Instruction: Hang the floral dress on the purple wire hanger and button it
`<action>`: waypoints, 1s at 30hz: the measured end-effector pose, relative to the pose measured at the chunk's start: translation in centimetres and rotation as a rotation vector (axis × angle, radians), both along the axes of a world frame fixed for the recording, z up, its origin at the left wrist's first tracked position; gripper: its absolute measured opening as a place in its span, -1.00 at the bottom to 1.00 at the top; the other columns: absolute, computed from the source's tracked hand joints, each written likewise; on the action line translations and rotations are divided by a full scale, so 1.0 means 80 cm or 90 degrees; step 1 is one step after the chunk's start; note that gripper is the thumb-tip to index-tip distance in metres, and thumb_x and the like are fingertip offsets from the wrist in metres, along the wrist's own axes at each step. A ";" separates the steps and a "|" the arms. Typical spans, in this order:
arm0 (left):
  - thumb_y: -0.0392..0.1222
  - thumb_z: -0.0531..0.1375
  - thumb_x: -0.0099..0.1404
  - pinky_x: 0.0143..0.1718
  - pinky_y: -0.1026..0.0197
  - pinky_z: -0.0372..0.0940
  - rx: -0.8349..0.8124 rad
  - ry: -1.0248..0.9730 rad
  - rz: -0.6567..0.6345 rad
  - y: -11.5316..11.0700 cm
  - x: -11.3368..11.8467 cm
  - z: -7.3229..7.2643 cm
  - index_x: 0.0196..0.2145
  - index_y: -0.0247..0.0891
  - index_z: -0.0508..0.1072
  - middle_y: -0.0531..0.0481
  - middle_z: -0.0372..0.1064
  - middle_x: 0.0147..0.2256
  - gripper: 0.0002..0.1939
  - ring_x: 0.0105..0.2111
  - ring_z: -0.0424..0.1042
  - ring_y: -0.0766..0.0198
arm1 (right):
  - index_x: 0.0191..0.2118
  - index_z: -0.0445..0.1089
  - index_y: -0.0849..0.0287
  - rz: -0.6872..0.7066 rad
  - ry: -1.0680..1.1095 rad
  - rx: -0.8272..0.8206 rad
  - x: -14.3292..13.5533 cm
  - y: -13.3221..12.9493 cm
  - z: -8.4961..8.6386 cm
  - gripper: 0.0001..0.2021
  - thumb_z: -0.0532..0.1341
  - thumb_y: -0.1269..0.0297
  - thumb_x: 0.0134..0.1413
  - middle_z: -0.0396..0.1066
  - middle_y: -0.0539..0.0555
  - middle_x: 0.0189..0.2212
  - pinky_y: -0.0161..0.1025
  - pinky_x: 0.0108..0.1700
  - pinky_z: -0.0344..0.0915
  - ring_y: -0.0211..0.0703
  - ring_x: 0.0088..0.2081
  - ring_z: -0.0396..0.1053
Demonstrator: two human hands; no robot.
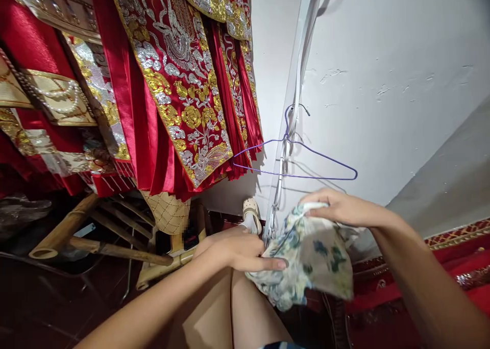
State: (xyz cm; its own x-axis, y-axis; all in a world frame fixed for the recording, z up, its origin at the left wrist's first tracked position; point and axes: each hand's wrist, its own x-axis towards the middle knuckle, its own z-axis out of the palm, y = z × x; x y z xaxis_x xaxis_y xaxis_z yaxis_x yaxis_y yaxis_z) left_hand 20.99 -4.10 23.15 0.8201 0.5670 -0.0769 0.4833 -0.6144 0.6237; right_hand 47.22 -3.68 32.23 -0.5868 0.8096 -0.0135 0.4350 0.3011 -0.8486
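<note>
A white garment with a blue and green floral print (302, 257) hangs bunched between both hands, above the wearer's knees. My left hand (245, 252) grips its left edge, with the thumb lying over the cloth. At the garment's upper edge, my right hand (325, 206) holds the gathered fabric in its fingers. What kind of garment it is cannot be made out from its folds. Just beyond the hands, a purple wire hanger (317, 176) hangs bare against the wall, its hook at a white cable strip.
Red costumes with gold and silver embroidery (187, 94) hang at the left. Below them stands a bamboo frame (115, 249). A white wall (383, 109) rises ahead, and red fabric (429, 282) lies at the lower right. One foot wears a cream clog (250, 206).
</note>
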 end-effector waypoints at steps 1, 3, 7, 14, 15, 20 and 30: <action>0.33 0.09 0.30 -0.51 0.20 0.07 0.026 0.028 0.005 -0.001 -0.003 0.001 -0.69 -0.21 0.20 0.06 0.06 -0.68 -0.37 -0.64 0.08 0.30 | -0.41 0.58 0.16 -0.042 0.044 0.061 -0.004 0.001 0.003 -0.84 0.32 0.20 0.07 0.50 0.06 -0.43 -0.31 -0.29 0.31 -0.16 -0.36 0.39; 0.24 0.13 0.32 -0.40 0.19 0.17 0.063 0.023 0.016 -0.004 -0.005 0.003 -0.52 -0.21 0.40 0.00 0.28 -0.56 -0.52 -0.53 0.26 0.21 | -0.37 0.60 0.15 -0.061 0.095 0.094 -0.017 -0.003 0.006 -0.85 0.33 0.21 0.03 0.54 0.08 -0.37 -0.27 -0.22 0.32 -0.09 -0.30 0.43; 0.20 0.24 0.25 -0.19 0.17 0.27 0.088 -0.211 0.124 -0.006 -0.001 0.010 -0.09 -0.20 0.48 -0.06 0.44 -0.25 -0.55 -0.28 0.37 0.13 | -0.33 0.62 0.15 0.065 0.030 -0.021 -0.041 -0.012 0.005 -0.84 0.28 0.25 0.04 0.53 0.06 -0.41 -0.27 -0.30 0.32 -0.10 -0.35 0.43; 0.20 0.07 0.38 -0.45 0.29 0.08 0.026 -0.070 0.107 0.017 -0.025 0.012 -0.48 -0.29 0.39 0.07 0.25 -0.54 -0.49 -0.51 0.21 0.32 | -0.06 0.60 0.06 -0.210 0.083 0.213 -0.014 0.046 -0.027 -0.63 0.23 0.37 -0.02 0.55 0.11 -0.04 -0.14 -0.01 0.34 0.03 -0.02 0.46; 0.20 0.06 0.39 -0.45 0.28 0.09 0.071 -0.016 0.133 0.025 -0.033 0.012 -0.48 -0.29 0.40 0.05 0.27 -0.55 -0.49 -0.52 0.22 0.30 | 0.03 0.56 0.04 -0.281 0.084 0.256 -0.008 0.061 -0.037 -0.53 0.21 0.40 -0.04 0.51 0.11 0.04 -0.12 0.01 0.33 0.04 0.03 0.44; -0.02 -0.02 0.44 -0.06 -0.01 0.23 0.304 0.211 0.246 0.069 -0.064 0.022 -0.30 -0.24 0.56 -0.17 0.52 -0.39 -0.58 -0.29 0.47 0.01 | -0.11 0.56 0.16 -0.350 0.025 0.299 0.006 0.120 -0.092 -0.59 0.08 0.40 -0.07 0.57 0.11 -0.20 -0.19 -0.15 0.31 -0.02 -0.17 0.45; -0.10 0.07 0.37 -0.09 -0.08 0.32 0.293 0.186 0.449 0.107 -0.062 0.050 -0.25 -0.26 0.56 -0.32 0.54 -0.27 -0.70 -0.21 0.52 -0.13 | -0.57 0.22 0.13 -0.439 -0.030 0.324 0.043 0.067 -0.088 -0.86 0.04 0.29 -0.06 0.15 -0.06 -0.64 -0.27 -0.44 -0.02 -0.20 -0.51 0.12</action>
